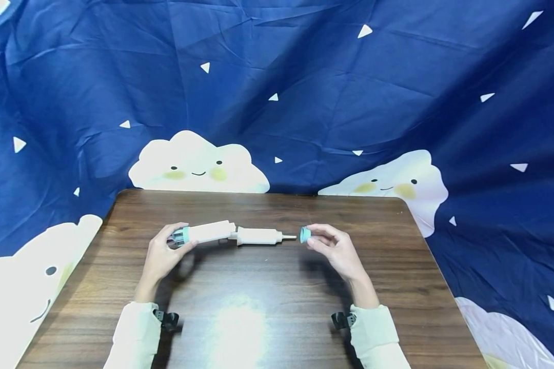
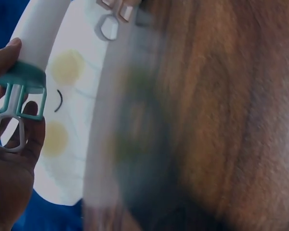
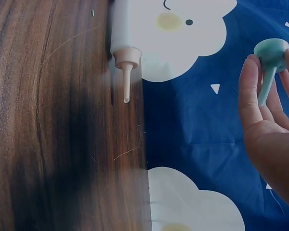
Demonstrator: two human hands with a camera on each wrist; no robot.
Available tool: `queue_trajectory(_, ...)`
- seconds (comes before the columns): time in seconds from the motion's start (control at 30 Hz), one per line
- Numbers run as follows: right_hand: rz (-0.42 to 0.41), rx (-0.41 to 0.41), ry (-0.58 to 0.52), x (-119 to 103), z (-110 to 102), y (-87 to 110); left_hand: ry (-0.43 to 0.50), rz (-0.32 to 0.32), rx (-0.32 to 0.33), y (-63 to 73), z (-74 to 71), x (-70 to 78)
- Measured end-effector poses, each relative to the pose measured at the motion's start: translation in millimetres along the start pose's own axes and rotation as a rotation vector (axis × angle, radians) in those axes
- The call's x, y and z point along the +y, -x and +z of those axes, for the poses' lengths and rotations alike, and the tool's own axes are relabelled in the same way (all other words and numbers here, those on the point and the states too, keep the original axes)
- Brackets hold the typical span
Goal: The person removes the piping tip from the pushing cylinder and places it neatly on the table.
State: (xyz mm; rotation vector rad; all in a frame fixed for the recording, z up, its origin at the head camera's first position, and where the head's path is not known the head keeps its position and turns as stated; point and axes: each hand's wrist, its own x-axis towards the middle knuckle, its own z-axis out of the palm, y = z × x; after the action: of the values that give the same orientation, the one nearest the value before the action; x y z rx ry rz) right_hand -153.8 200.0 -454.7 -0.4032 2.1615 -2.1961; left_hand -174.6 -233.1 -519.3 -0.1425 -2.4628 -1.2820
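In the head view my left hand (image 1: 159,256) grips a large white plastic syringe (image 1: 211,232) by its teal collar (image 1: 186,235). Its finger loops and white plunger ring (image 2: 8,134) show in the left wrist view, beside my fingers. Thumb and fingers of my right hand (image 1: 340,252) pinch a small teal nozzle cap (image 1: 305,234), its thin spout (image 3: 267,86) pointing down the palm in the right wrist view. Between the hands a second white syringe (image 1: 258,236) lies on the table, its slim beige nozzle (image 3: 126,82) towards the right hand, apart from the teal cap.
The brown wooden table (image 1: 240,277) has a bright glare patch near its front. A blue curtain (image 1: 277,123) with white clouds hangs behind the far edge. Small black wrist cameras (image 1: 170,320) sit at both cuffs.
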Motion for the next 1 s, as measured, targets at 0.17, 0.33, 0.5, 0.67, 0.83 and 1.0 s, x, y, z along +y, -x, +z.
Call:
queue_trajectory(0.17,-0.01,-0.012,0.016,3,-1,0.6,-0.026,-0.015,-0.008,1.9,-1.2,-8.1)
queue_trajectory(0.33,-0.015,-0.028,0.015,5,-1,0.5,-0.069,-0.013,-0.021,-1.1,-5.4,-18.1)
queue_trajectory(0.5,-0.005,-0.035,0.009,7,0,0.4,-0.107,-0.045,-0.025,-3.5,-9.1,-23.4)
queue_trajectory(0.67,0.002,-0.024,0.021,6,-3,3.6,-0.114,-0.081,-0.026,-5.8,-3.2,-26.3)
queue_trajectory(0.83,0.016,-0.014,0.029,5,-4,6.4,-0.128,-0.039,-0.011,-7.0,0.4,-34.9)
queue_trajectory(1.0,0.029,-0.017,0.021,4,-4,5.9,-0.132,0.012,0.017,-6.8,1.4,-45.6)
